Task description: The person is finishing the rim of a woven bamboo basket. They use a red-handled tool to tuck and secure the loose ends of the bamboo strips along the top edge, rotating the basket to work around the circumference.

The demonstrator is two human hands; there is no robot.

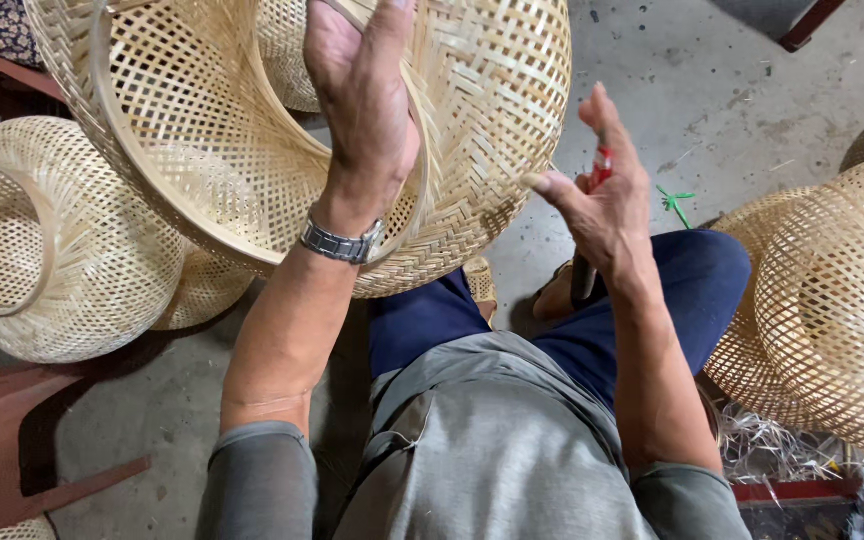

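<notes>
Your left hand [362, 95] grips the woven bamboo basket [282, 140] at its rim (opening toward you). Right hand [602, 200] clutches red-handled pliers [592, 230], fingers partly spread, just beside basket.

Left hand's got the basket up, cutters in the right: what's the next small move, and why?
Probably bring the right hand with its red-handled cutters to the woven bamboo basket: the left hand grips its rim, and the cutters sit clear of the weave.
</notes>
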